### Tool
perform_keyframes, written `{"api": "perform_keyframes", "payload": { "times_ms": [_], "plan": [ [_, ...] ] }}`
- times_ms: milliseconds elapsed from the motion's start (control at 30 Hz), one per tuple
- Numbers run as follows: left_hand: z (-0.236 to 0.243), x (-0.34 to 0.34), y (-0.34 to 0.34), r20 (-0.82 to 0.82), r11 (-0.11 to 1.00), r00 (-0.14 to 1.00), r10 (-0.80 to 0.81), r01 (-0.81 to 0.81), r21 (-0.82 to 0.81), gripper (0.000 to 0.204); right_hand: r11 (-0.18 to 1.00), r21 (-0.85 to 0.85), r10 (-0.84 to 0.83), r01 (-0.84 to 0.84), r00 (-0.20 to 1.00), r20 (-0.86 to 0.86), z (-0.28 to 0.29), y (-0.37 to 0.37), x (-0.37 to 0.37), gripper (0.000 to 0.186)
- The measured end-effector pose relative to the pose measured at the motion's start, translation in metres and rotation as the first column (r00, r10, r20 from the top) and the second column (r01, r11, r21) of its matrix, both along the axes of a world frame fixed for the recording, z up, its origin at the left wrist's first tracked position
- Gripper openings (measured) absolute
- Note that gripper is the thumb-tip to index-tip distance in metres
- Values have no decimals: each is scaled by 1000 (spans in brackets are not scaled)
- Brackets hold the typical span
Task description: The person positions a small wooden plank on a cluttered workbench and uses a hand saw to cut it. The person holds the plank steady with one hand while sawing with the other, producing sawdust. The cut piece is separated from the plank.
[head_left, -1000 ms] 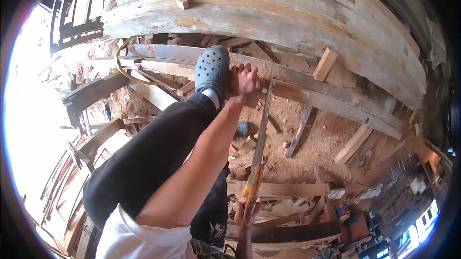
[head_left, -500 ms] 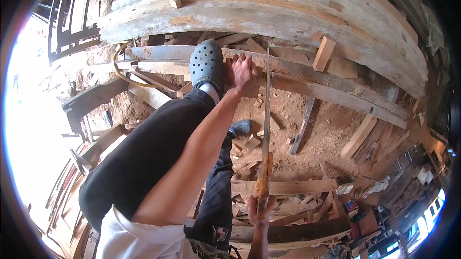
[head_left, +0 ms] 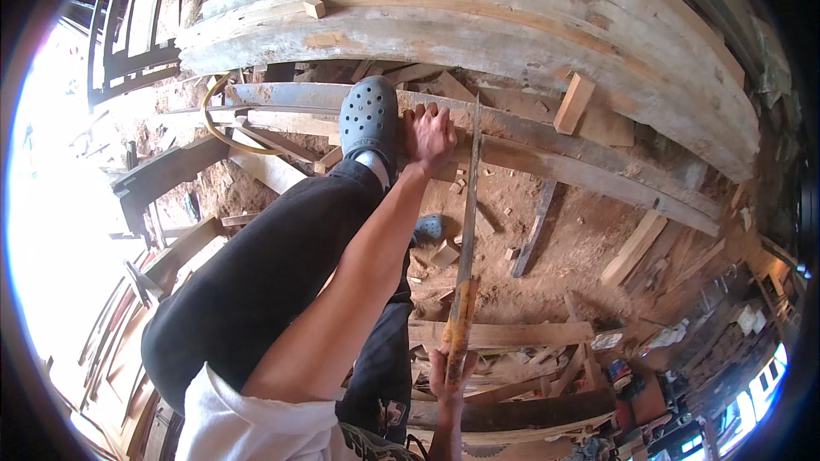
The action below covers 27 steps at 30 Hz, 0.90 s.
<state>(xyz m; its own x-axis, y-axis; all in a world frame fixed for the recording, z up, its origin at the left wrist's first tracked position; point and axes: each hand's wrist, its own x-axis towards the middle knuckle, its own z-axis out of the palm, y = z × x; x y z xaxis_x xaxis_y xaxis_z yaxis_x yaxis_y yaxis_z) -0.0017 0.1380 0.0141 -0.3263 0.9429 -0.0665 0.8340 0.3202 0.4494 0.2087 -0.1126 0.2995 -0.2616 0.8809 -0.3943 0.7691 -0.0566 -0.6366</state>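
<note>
My right hand [head_left: 450, 378] is closed round the worn yellow-brown handle of a handsaw [head_left: 469, 230]. The blade points away from me, seen nearly edge-on, and crosses a piece of wood just right of my left hand. My left hand [head_left: 430, 136] presses down with its fingers curled over that piece of wood [head_left: 462, 143], which rests on a long timber beam [head_left: 589, 172]. Most of the piece is hidden by the hand and shoe. Against the left hand's left side, my foot in a grey-blue clog [head_left: 369, 117] stands on the wood.
Large pale planks [head_left: 410, 29] lie stacked beyond the beam, with a small wood block [head_left: 575, 103] leaning there. A yellow hoop [head_left: 207, 123] sits at the left. Sawdust and offcuts cover the dirt floor [head_left: 504, 277]. More timber [head_left: 504, 334] lies nearer me.
The saw handle and my right hand have shifted slightly left and toward me, so the blade slants more. My left hand and the clog keep their place on the wood.
</note>
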Motion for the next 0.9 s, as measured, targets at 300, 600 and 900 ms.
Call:
{"api": "perform_keyframes", "payload": {
  "times_ms": [300, 600, 900],
  "plan": [
    [-6, 0, 0, 5, 999, 1000, 21, -21, -30, 16, 871, -314, -398, 378, 917, -1, 64, 28, -12, 22],
    [-3, -2, -2, 22, 1000, 1000, 2, -2, -8, 18, 948, -251, -192, 195, 981, 35, 30, 31, -6, 20],
    [7, -2, -7, 18, 999, 999, -50, 49, 15, 14, 958, -145, -267, 248, 955, -131, 15, -10, -25, 30]
  ]
}}
